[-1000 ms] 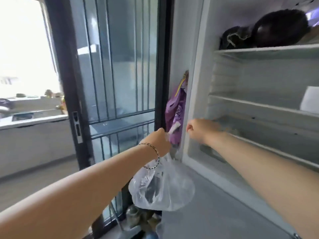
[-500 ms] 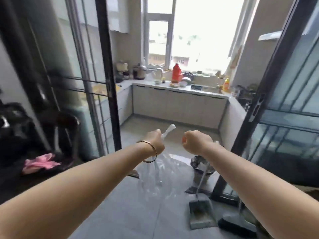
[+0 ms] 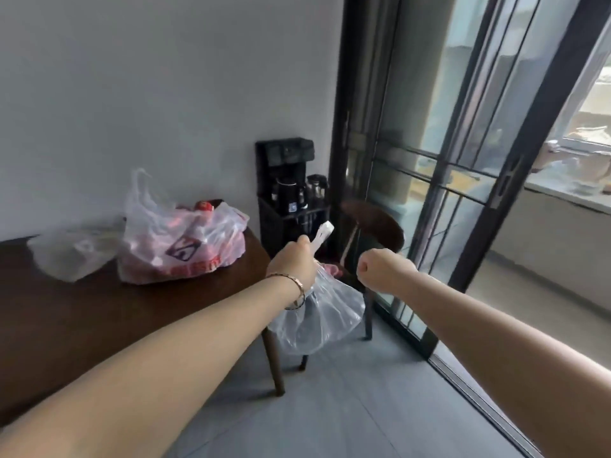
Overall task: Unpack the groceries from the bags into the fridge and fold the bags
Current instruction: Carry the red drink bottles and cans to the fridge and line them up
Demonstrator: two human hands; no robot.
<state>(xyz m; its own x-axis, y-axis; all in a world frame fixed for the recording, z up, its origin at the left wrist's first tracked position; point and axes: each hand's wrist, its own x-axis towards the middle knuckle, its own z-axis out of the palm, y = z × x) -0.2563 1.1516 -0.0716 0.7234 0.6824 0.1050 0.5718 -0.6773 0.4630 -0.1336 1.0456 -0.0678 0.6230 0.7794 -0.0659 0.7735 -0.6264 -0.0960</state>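
Observation:
My left hand (image 3: pixel 296 264) grips the handles of a clear plastic bag (image 3: pixel 319 317), which hangs limp below the fist over the floor by the table's corner. My right hand (image 3: pixel 380 267) is a closed fist holding nothing, a little to the right of the bag. On the dark wooden table (image 3: pixel 82 312) stands a full translucent bag with red print and red items (image 3: pixel 180 239). A second, pale plastic bag (image 3: pixel 71 254) lies to its left. The fridge is out of view.
A dark chair (image 3: pixel 373 226) stands beyond the table's corner with something pink on its seat. A black stand with kettles (image 3: pixel 291 193) is against the wall. Black-framed sliding glass doors (image 3: pixel 463 160) run along the right. Grey floor tiles lie ahead.
The view has swung from the open fridge past the kitchen doorway to the table. My left hand still holds the clear bag; my right hand stays fisted.

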